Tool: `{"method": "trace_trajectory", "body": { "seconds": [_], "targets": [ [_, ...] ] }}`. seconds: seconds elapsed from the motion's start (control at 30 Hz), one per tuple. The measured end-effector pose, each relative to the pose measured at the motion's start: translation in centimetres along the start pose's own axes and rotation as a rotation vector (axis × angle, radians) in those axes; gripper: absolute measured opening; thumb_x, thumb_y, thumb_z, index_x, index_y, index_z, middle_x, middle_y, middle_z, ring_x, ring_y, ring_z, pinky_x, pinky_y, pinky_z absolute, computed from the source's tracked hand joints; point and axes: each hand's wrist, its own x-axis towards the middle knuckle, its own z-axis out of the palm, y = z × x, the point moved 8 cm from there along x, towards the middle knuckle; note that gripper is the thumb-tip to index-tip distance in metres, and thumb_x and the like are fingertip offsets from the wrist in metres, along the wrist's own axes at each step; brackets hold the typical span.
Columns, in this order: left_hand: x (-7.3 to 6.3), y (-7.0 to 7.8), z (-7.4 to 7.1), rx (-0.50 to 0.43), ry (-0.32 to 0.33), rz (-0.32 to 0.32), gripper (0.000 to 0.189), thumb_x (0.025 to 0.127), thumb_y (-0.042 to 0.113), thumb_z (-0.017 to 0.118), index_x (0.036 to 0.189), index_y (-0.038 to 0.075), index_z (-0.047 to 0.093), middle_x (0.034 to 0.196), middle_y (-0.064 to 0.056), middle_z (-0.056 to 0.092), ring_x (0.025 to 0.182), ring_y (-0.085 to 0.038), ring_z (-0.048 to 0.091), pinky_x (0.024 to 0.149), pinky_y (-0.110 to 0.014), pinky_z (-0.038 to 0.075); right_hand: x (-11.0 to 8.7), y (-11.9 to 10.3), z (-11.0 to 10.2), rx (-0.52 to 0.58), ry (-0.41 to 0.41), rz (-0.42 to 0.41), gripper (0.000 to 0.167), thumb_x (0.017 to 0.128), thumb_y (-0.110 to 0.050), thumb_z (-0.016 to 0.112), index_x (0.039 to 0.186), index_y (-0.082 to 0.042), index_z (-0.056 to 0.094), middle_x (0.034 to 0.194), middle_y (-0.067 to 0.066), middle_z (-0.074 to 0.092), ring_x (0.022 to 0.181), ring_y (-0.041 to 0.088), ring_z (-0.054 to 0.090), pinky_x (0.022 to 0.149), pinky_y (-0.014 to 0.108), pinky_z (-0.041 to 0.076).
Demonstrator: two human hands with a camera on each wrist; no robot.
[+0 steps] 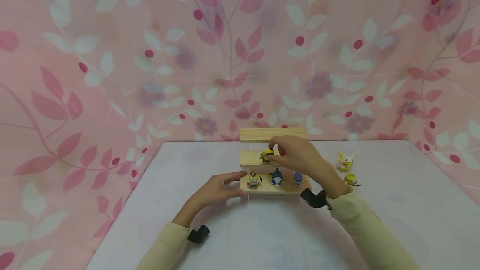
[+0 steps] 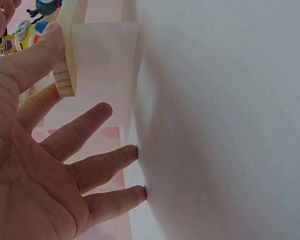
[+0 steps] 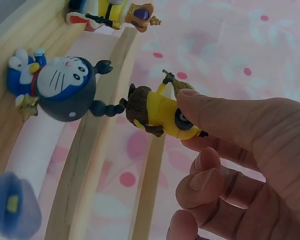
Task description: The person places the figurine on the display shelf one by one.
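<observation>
Pinches yellow toy [image 3: 162, 112] in right hand [image 1: 296, 151], lower centre of frame; grips shelf [image 1: 255, 135] with spread-fingered left hand [image 1: 216, 187].

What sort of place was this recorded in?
Probably a makeshift tabletop recording spot: a pink floral backdrop stands behind a pale table, which bears a tiered wooden shelf with toy figures.

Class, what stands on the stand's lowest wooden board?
A crowned Minion figurine, a Doraemon figurine and a purple-hatted figurine. The board directly under their bases is hidden.
</observation>
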Motion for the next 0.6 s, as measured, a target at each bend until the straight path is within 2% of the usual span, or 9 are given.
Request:
{"method": "trace_trajectory", "body": {
  "seconds": [0.6],
  "targets": [
    [0.0,-0.4,0.1,-0.037,0.0,-0.033,0.061,0.086,0.052,0.072,0.142,0.038,0.052,0.137,0.004,0.058,0.134,-0.021,0.045,0.106,-0.052,0.038,2.8,-1.4,1.9,0.04,-0.011,-0.039,0.027,0.087,-0.031,0.077,0.107,-0.016,0.068,0.071,-0.006,0.052,0.06,0.012,0.046,0.05,0.026,0.036]
  ]
}}
